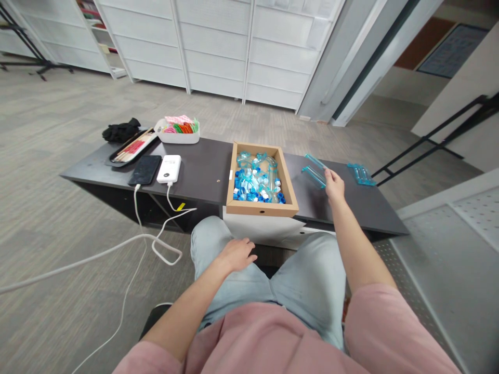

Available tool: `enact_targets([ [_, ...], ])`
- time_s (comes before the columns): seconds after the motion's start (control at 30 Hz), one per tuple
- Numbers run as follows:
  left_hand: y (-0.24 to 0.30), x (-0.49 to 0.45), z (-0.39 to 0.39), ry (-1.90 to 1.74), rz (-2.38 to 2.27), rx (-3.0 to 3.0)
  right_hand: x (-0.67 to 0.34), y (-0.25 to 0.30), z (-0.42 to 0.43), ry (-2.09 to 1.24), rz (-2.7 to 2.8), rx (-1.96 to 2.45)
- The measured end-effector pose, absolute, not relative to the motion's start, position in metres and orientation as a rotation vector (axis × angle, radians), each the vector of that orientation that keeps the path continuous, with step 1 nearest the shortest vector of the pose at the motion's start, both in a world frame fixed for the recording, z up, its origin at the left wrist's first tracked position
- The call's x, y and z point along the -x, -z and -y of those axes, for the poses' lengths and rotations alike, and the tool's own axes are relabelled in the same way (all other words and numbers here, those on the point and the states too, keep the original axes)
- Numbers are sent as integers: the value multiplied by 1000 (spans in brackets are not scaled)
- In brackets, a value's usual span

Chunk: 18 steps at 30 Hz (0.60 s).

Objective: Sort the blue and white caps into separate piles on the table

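Observation:
My right hand (pixel 334 185) is closed, its fingertips pinching the end of a slim clear teal plastic tube (pixel 315 161) above the right part of the dark bench. A second clear teal tube (pixel 314 177) lies just in front of it; whether they touch I cannot tell. Further right, several similar tubes (pixel 362 174) lie side by side. An open cardboard box (pixel 262 209) stands left of this hand, holding clear bluish plastic pieces (pixel 249 182) and small blue and white caps (pixel 281 198). My left hand (pixel 238 254) rests on my left thigh, fingers apart and holding nothing.
On the bench (pixel 206 171), a black phone (pixel 145 170) and a white power bank (pixel 169 169) have white cables running off left. Behind them are a black tray (pixel 116 161) with sticks, a white container (pixel 179 137) of colourful items and a black cloth-like bundle (pixel 120 130).

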<state>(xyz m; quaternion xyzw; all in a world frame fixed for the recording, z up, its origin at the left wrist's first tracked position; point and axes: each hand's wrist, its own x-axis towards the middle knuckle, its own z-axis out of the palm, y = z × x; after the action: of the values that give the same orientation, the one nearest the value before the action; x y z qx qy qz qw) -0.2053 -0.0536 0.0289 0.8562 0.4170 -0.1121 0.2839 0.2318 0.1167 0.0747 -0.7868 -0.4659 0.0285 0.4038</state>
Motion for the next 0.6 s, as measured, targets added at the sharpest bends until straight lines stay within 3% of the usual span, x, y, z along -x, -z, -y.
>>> enact_targets([
  [0.2, -25, 205, 53, 285, -1117, -2269, -167, -108, -149, -160, 1371, 1700],
  [0.43, -29, 206, 54, 283, -1124, -2273, -41, -126, -184, -247, 1853, 1738],
  [0.6, -32, 207, 53, 278, -1123, -2268, -30, -124, -191, -245, 1873, 1774],
])
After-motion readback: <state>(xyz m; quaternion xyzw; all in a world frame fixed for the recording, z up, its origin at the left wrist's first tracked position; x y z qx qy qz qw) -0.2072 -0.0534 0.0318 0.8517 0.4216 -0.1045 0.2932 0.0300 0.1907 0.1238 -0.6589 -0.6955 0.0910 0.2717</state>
